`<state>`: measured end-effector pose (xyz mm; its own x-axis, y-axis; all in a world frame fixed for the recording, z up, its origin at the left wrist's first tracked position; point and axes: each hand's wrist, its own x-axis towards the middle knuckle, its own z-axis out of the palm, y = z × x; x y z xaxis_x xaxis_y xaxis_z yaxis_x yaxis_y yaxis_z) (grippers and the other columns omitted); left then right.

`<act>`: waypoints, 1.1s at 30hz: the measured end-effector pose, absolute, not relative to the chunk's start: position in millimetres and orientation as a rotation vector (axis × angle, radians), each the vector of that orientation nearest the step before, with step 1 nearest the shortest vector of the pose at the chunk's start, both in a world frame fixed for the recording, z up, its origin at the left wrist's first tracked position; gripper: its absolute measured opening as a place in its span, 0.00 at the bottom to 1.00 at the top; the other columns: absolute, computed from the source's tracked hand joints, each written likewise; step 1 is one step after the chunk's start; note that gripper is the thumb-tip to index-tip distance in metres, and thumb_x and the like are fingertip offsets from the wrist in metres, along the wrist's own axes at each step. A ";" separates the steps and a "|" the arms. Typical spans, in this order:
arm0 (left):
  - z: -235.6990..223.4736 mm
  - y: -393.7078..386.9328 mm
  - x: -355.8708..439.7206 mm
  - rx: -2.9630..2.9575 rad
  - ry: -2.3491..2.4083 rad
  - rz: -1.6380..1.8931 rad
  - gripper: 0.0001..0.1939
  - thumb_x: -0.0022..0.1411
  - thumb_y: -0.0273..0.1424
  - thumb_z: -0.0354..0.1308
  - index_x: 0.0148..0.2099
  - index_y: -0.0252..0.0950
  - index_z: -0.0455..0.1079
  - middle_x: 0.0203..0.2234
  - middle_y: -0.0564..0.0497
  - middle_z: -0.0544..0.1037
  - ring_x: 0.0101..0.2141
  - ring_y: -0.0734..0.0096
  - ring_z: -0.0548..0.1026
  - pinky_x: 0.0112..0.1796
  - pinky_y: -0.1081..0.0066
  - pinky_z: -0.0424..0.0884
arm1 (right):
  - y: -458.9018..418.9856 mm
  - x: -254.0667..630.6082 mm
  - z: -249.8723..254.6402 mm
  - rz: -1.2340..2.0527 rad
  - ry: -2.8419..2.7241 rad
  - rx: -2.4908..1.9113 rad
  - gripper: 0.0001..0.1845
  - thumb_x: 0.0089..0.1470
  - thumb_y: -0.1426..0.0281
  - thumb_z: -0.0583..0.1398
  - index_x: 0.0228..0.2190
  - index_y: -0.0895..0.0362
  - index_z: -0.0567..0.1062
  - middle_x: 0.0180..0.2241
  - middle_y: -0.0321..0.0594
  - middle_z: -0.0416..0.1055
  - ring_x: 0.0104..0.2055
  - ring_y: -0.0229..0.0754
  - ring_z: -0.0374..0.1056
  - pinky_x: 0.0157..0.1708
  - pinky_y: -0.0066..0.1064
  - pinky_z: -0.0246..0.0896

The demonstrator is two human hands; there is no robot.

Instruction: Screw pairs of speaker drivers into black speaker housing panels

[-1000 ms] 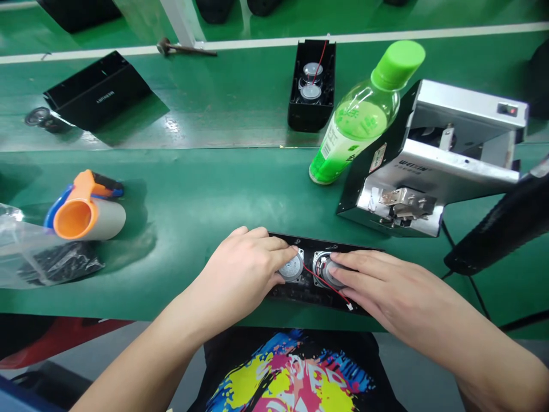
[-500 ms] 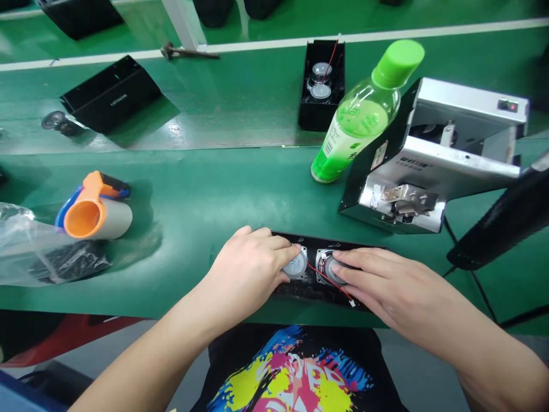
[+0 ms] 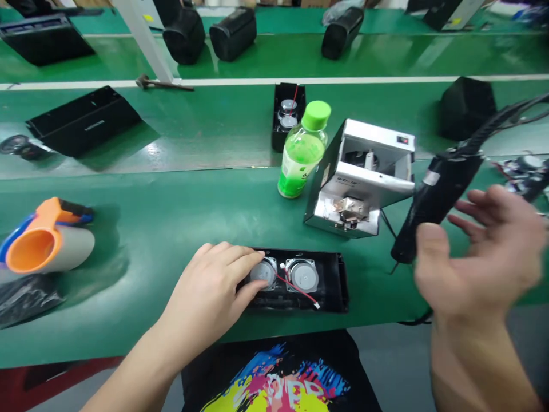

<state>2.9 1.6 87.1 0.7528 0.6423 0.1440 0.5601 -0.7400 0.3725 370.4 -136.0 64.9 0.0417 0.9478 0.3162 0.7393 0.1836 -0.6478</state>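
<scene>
A long black speaker housing (image 3: 333, 283) lies on the green bench in front of me, two round speakers side by side inside it. Thumb and fingers of my left hand (image 3: 212, 283) close round the left speaker (image 3: 261, 276) and cover part of it. The right speaker (image 3: 304, 277) is uncovered, and a red wire (image 3: 295, 289) with a small white plug runs across its lower edge. Off to the right, my right hand (image 3: 480, 257) is raised with its fingers apart and nothing in it. A black hanging power screwdriver (image 3: 441, 191) is close beside its thumb and fingers.
Behind the housing stand a silver screw feeder (image 3: 373, 189) and a green-capped bottle (image 3: 302, 151). An orange tape dispenser (image 3: 47, 240) sits at the left. Farther back are another black housing with speakers (image 3: 288, 117) and a black box (image 3: 86, 123).
My right hand has left the right speaker and moved right and up toward the hanging screwdriver. My left hand stays at the left speaker. The view has tilted up and shifted right.
</scene>
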 end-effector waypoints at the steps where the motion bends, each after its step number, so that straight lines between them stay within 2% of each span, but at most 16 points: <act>1: 87.4 -1.1 9.1 2.632 0.928 0.461 0.12 0.76 0.36 0.66 0.57 0.39 0.80 0.50 0.48 0.87 0.43 0.58 0.82 0.42 0.57 0.69 | -130.5 374.3 62.4 0.383 -1.665 -1.609 0.41 0.65 0.47 0.66 0.72 0.45 0.65 0.51 0.47 0.83 0.47 0.57 0.83 0.45 0.51 0.85; 2: 87.6 -4.0 16.7 2.629 0.906 0.508 0.11 0.77 0.37 0.65 0.55 0.38 0.80 0.48 0.48 0.87 0.42 0.59 0.81 0.41 0.57 0.68 | -124.2 378.7 60.3 0.395 -1.593 -1.614 0.40 0.62 0.45 0.67 0.69 0.47 0.70 0.48 0.47 0.83 0.44 0.55 0.83 0.43 0.49 0.85; 4: 87.1 -9.5 34.6 2.666 0.822 0.485 0.12 0.75 0.38 0.67 0.55 0.38 0.80 0.47 0.49 0.87 0.42 0.59 0.80 0.40 0.57 0.66 | -111.2 388.7 56.5 0.403 -1.497 -1.619 0.38 0.60 0.42 0.68 0.63 0.49 0.75 0.44 0.45 0.83 0.40 0.52 0.82 0.40 0.46 0.85; 7: 83.2 -14.3 60.0 2.779 0.735 0.290 0.21 0.69 0.40 0.74 0.58 0.37 0.80 0.46 0.48 0.87 0.42 0.56 0.79 0.40 0.56 0.66 | -94.6 402.7 51.3 0.440 -1.309 -1.604 0.31 0.65 0.44 0.64 0.58 0.51 0.76 0.37 0.41 0.80 0.34 0.45 0.79 0.34 0.39 0.82; 10: 77.8 -13.4 74.4 2.833 0.703 0.137 0.28 0.64 0.41 0.78 0.62 0.36 0.79 0.45 0.48 0.87 0.41 0.55 0.80 0.40 0.56 0.65 | -86.5 408.7 48.6 0.500 -1.105 -1.553 0.26 0.69 0.47 0.62 0.57 0.51 0.75 0.33 0.36 0.75 0.29 0.40 0.74 0.28 0.34 0.77; 15: 73.2 -7.2 78.3 2.814 0.669 0.047 0.23 0.65 0.40 0.77 0.58 0.39 0.81 0.44 0.51 0.88 0.39 0.58 0.81 0.38 0.57 0.61 | -93.4 405.2 53.8 0.537 -0.903 -1.428 0.27 0.64 0.43 0.66 0.54 0.47 0.76 0.34 0.37 0.74 0.29 0.43 0.75 0.31 0.40 0.78; 20: 70.6 -4.4 77.4 2.807 0.647 0.109 0.20 0.64 0.36 0.76 0.56 0.40 0.82 0.43 0.53 0.88 0.37 0.60 0.81 0.38 0.57 0.60 | -103.9 403.1 58.7 0.566 -0.813 -1.402 0.31 0.61 0.40 0.66 0.54 0.48 0.77 0.32 0.39 0.76 0.25 0.44 0.72 0.22 0.37 0.69; 24: 70.7 -3.5 77.9 2.807 0.633 0.108 0.21 0.63 0.32 0.75 0.57 0.40 0.81 0.43 0.53 0.88 0.38 0.61 0.81 0.39 0.57 0.60 | -108.0 402.0 64.2 0.610 -0.773 -1.390 0.34 0.59 0.35 0.64 0.52 0.48 0.79 0.31 0.39 0.75 0.24 0.46 0.72 0.19 0.38 0.69; 29: 73.2 -4.6 78.8 2.832 0.633 0.113 0.18 0.64 0.30 0.73 0.56 0.38 0.81 0.42 0.53 0.88 0.37 0.61 0.80 0.39 0.57 0.61 | -102.7 395.6 83.1 0.637 -0.762 -1.348 0.46 0.51 0.26 0.62 0.57 0.45 0.77 0.24 0.35 0.73 0.19 0.46 0.67 0.15 0.39 0.67; 33: 73.6 -4.3 78.3 2.802 0.644 0.083 0.20 0.64 0.33 0.74 0.57 0.39 0.81 0.43 0.52 0.87 0.38 0.60 0.81 0.40 0.57 0.62 | -92.8 387.7 105.1 0.644 -0.762 -1.320 0.43 0.50 0.24 0.61 0.49 0.45 0.78 0.21 0.34 0.71 0.18 0.47 0.67 0.15 0.40 0.67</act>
<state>78.3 -4.3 73.6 0.9000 0.4360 -0.0037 0.4209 -0.8666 0.2681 387.7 -92.8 105.1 0.6062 0.7858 0.1225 0.0106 0.1460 -0.9892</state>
